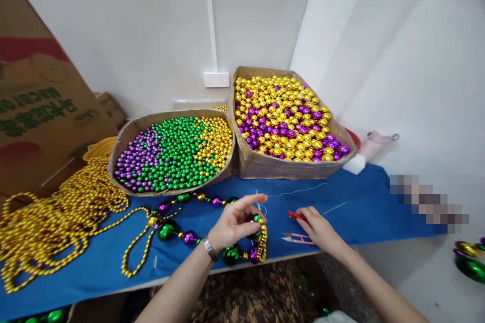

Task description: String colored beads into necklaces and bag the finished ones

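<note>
My left hand [239,219] is closed on the end of a bead garland, thumb and fingers bent around it with one finger pointing out. From that hand hangs a loop of small gold beads [262,245], and a large green bead [230,255] lies just below it. White thread [261,207] rises by the fingertips. My right hand [316,227] grips a small red lighter [296,216], which points toward the left hand. Thread snips [297,238] with pink handles lie by the right fingers. The garland stretches left, with a green bead [166,231] and a purple bead [190,237].
Two cardboard boxes hold loose beads: a low box [131,189] with purple, green and gold, and a taller box [273,169] with gold and purple. Gold bead strands [64,207] are heaped on the blue cloth [94,277] at left. A pink cup [377,144] stands right.
</note>
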The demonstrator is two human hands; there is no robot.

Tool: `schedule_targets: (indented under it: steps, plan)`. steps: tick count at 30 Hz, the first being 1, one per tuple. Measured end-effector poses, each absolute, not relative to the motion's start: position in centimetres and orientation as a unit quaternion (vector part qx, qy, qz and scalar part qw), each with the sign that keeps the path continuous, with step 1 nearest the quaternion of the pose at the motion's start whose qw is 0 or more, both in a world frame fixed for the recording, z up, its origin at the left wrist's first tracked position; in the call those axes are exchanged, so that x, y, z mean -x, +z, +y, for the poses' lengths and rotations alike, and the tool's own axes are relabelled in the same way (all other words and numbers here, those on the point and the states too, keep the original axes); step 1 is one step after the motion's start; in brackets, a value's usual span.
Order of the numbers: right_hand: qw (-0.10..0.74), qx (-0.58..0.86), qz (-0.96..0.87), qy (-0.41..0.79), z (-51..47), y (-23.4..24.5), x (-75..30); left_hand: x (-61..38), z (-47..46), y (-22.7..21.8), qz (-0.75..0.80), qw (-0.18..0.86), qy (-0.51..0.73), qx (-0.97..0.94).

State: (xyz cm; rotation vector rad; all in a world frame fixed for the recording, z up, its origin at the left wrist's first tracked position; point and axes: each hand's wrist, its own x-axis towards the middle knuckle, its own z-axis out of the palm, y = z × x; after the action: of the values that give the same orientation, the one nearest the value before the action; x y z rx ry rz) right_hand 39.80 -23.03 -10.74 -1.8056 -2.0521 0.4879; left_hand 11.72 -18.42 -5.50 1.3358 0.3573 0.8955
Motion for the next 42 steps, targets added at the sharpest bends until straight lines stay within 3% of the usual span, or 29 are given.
schedule_targets:
  steps: [7,11,19,42]
  plan:
    - [0.22,0.506,-0.745,0.374,-23.9,-1.5,-34.9,-12.1,-18.6,-5.0,0.153,0.675,0.371,-0.618]
    - [0.205,0.485,-0.803,0.279,-23.0,0.6,-33.2,-12.1,-18.8,-4.8,0.145,0.673,0.361,-0.629]
    - [0.181,0.478,-0.849,0.132,-21.8,0.0,-32.2,-12.4,-18.8,-4.9,0.133,0.675,0.363,-0.628]
    - [0.174,0.427,-0.887,-0.031,-21.7,-0.2,-32.2,-12.7,-18.8,-5.2,0.143,0.691,0.348,-0.617]
